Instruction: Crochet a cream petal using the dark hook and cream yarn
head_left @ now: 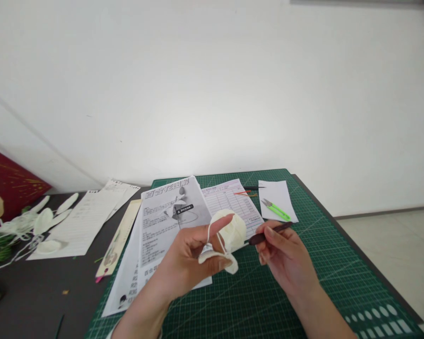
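Pinched between thumb and fingers of my left hand (189, 256) is a small white crocheted piece (217, 257). A strand of white yarn loops up over my raised left index finger. My right hand (286, 254) grips a crochet hook (268, 233) by its dark brown handle. The hook's metal shaft points left toward the crocheted piece; whether its tip is in a stitch I cannot tell. Just behind the piece sits a cream ball of yarn (235, 231), partly covered by my left index finger.
Under my hands lies a green cutting mat (254, 301). Printed sheets (162, 235) and a form (229, 195) lie on it, with green thread snips (277, 210) on a white card (286, 188). At left are crocheted white petals (44, 220), green yarn (0, 249), and a bookmark (118, 240).
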`<action>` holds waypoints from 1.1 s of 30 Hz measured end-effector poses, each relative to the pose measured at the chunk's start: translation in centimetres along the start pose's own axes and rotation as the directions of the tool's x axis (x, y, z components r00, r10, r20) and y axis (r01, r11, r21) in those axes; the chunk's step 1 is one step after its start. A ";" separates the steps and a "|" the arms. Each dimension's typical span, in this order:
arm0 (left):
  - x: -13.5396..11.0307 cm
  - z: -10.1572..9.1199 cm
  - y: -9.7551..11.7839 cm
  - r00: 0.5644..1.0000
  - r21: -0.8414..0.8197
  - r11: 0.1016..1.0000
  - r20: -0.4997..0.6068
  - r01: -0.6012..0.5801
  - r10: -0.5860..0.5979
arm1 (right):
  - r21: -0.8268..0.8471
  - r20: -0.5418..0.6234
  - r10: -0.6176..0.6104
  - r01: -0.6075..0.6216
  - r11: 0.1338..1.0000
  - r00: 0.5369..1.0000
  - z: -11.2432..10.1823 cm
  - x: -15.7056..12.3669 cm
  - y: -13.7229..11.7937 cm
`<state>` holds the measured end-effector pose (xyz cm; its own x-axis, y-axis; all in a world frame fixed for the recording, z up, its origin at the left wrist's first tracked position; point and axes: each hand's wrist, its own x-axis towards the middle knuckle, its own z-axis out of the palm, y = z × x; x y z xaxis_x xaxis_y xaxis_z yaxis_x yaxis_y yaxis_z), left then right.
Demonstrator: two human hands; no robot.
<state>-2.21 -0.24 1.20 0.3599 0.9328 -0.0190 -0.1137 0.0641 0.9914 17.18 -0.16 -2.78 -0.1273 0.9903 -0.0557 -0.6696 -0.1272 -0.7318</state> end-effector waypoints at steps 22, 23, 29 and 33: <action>0.4 1.7 -1.9 0.960 -0.043 0.994 -0.265 -0.100 0.085 | 0.125 -0.075 0.057 -0.048 0.991 0.996 0.7 0.4 0.7; 0.4 1.7 -1.9 0.961 -0.046 0.995 -0.266 -0.093 0.078 | 0.130 -0.073 0.066 -0.056 0.990 0.995 0.7 0.4 0.7; 0.3 1.8 -1.7 0.958 -0.072 0.994 -0.282 -0.078 0.055 | 0.142 -0.046 0.073 -0.066 0.988 0.996 0.6 0.6 0.6; 0.2 1.8 -1.5 0.956 0.001 0.993 -0.270 -0.119 0.115 | 0.132 -0.050 0.081 -0.074 0.988 0.995 0.5 0.6 0.6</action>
<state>-0.30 -0.78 -0.07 0.0811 0.9948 0.0610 -0.1545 -0.0479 0.9868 16.30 0.35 -2.94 -0.1444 0.9783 -0.1485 -0.7492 -0.2062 -0.6294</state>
